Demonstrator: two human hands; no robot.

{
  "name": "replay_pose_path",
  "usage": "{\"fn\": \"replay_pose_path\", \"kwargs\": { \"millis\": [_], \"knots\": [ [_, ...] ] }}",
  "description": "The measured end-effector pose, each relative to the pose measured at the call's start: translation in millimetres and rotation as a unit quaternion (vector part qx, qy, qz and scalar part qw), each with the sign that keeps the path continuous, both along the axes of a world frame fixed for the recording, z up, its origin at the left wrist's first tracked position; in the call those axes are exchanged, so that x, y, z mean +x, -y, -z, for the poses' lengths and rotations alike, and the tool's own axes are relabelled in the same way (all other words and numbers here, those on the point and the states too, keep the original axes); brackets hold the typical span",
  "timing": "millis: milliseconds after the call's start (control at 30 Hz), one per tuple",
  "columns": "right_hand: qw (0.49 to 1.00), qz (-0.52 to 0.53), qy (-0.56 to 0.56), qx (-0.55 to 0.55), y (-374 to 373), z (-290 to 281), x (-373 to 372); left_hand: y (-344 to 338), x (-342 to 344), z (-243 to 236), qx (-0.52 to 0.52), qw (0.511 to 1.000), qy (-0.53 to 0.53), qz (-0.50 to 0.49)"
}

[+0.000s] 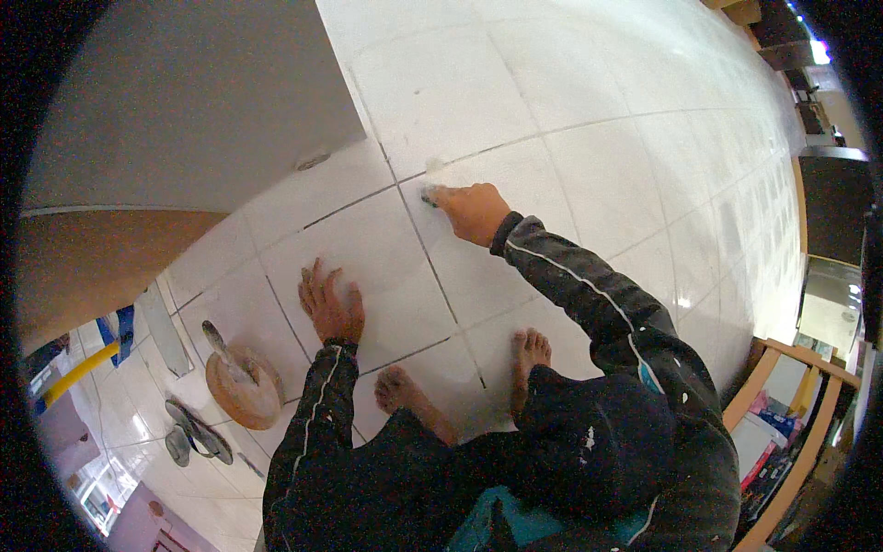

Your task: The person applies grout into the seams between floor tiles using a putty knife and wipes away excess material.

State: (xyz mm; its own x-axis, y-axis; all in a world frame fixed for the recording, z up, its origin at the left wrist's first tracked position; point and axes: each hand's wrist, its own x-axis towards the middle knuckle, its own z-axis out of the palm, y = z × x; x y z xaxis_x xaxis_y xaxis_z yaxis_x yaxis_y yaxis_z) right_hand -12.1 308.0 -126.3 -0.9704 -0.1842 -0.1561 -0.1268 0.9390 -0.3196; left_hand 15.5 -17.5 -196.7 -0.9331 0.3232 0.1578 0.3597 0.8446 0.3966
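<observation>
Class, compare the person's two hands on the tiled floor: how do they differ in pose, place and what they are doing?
The left hand lies flat, fingers spread, on a white tile, holding nothing; the right hand is closed around a small tool, too hidden to identify. The left hand rests near the person's bare feet; the right hand reaches farther out, to a grout line. Both come from dark, paint-flecked sleeves.

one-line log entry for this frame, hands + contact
left hand: flat on white floor tile | right hand: small tool pressed at grout joint | bowl with trowel: left, untouched
</observation>
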Motion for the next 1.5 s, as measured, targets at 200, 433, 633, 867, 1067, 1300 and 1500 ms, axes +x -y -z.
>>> {"fn": "replay_pose_path", "kwargs": {
  "millis": [200, 433, 633, 867, 1067, 1300, 1500],
  "knots": [
    [0.992, 0.038, -0.091, -0.081, -54.6, -2.0, -2.1, -0.7, 1.1, -0.5, 0.03, 1.0, -0.003, -0.001],
    [0.991, 0.011, -0.132, 0.01, -112.8, 21.3, 18.2, 0.2, 2.3, -0.1, 0.012, 1.0, 0.012, -0.007],
    [0.999, 0.003, 0.004, -0.039, -131.6, -5.2, 20.4, 3.5, 2.8, 7.7, 0.01, 1.0, -0.011, 0.0],
    [0.977, 0.203, -0.05, 0.032, -157.8, 2.8, -35.3, -1.0, -0.6, 3.2, 0.012, 1.0, 0.002, 0.0],
    [0.976, 0.192, -0.047, 0.091, -126.5, -0.1, -57.2, 2.3, 2.7, 2.3, 0.02, 1.0, 0.009, -0.001],
    [0.987, 0.147, -0.037, 0.059, -87.4, 10.1, -20.6, 1.3, 2.6, 1.4, 0.014, 1.0, -0.002, 0.014],
    [0.997, 0.07, 0.005, 0.014, -4.8, -3.5, 12.3, 1.9, 1.8, 2.8, -0.001, 1.0, 0.017, 0.002]
  ]
}}
